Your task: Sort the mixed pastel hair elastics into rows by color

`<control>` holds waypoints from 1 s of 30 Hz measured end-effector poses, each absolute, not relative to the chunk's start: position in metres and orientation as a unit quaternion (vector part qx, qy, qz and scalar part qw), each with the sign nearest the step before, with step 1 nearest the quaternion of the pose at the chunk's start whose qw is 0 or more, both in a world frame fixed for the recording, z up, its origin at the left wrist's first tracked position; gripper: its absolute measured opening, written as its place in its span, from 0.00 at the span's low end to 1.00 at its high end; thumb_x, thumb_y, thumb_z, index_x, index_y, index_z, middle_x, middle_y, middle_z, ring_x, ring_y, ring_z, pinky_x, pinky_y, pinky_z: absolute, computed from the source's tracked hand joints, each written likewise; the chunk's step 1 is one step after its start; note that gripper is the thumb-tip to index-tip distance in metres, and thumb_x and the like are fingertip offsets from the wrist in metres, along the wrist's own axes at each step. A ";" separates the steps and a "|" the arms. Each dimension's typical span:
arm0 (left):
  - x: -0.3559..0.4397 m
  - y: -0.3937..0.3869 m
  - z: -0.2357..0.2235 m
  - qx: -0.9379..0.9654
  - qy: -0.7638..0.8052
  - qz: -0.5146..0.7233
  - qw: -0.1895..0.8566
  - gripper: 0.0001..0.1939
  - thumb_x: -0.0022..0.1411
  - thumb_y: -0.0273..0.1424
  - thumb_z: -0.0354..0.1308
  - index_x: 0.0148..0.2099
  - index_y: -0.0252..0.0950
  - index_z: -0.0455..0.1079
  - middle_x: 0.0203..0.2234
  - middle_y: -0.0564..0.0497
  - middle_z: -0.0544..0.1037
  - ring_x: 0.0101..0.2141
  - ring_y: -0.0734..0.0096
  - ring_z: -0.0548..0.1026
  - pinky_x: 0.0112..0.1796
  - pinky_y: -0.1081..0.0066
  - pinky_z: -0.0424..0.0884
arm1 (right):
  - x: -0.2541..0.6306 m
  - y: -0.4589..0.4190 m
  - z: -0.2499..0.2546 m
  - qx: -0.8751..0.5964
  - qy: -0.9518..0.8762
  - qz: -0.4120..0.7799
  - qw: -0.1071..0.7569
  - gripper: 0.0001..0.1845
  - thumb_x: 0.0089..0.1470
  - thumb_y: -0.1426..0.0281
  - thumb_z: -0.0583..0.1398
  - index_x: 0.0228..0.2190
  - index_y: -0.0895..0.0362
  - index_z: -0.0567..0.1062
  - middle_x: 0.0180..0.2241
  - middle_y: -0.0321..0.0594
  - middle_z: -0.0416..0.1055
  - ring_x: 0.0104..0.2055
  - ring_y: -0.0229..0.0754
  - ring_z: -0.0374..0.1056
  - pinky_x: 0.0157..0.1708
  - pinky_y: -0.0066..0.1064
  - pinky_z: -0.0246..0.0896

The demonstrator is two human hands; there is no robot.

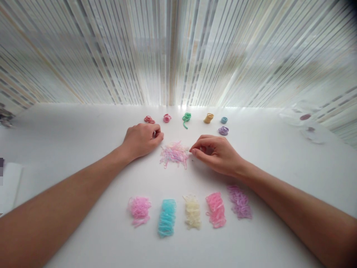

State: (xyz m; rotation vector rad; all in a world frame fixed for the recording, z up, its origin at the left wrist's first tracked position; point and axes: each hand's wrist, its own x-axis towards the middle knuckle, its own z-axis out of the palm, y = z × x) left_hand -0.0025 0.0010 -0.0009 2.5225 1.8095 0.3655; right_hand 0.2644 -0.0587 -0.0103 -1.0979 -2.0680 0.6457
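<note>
A loose heap of mixed pastel rubber bands (175,154) lies on the white table between my hands. My left hand (143,139) rests at the heap's upper left, its fingers curled closed; whatever they might hold is hidden. At the right edge of the heap, my right hand (219,153) has thumb and forefinger pinched together. Anything between those fingertips is too small to make out. Close behind my left hand sits a red coil (149,119).
Nearer me lie separate bunches of bands: light pink (140,211), turquoise (167,217), cream (192,212), bright pink (216,210) and purple (240,202). Along the back are pink (167,118), green (186,118), yellow (208,118), blue (224,120) and lilac (223,130) coils, before a striped curtain (173,52).
</note>
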 end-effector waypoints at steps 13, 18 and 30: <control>-0.001 0.002 -0.001 0.808 0.578 0.116 0.000 0.16 0.66 0.43 0.49 0.34 0.41 0.73 0.31 0.48 0.80 0.34 0.57 0.77 0.33 0.63 0.60 | 0.263 -0.052 -0.017 -0.468 -0.789 0.217 0.334 0.08 0.58 0.70 0.65 0.36 0.59 0.86 0.29 0.38 0.74 0.26 0.35 0.63 0.30 0.31 0.59; -0.001 0.002 -0.002 0.807 0.580 0.110 -0.010 0.16 0.66 0.43 0.49 0.33 0.41 0.71 0.30 0.49 0.80 0.33 0.58 0.76 0.32 0.63 0.57 | 0.261 -0.051 -0.017 -0.468 -0.788 0.225 0.330 0.06 0.57 0.71 0.67 0.36 0.58 0.85 0.29 0.37 0.74 0.26 0.35 0.62 0.31 0.31 0.58; -0.002 0.003 -0.002 0.804 0.583 0.113 -0.002 0.15 0.66 0.44 0.50 0.34 0.41 0.71 0.30 0.51 0.80 0.34 0.59 0.76 0.31 0.64 0.55 | 0.261 -0.052 -0.016 -0.484 -0.751 0.303 0.330 0.03 0.50 0.72 0.65 0.29 0.58 0.81 0.25 0.35 0.72 0.25 0.35 0.61 0.28 0.30 0.56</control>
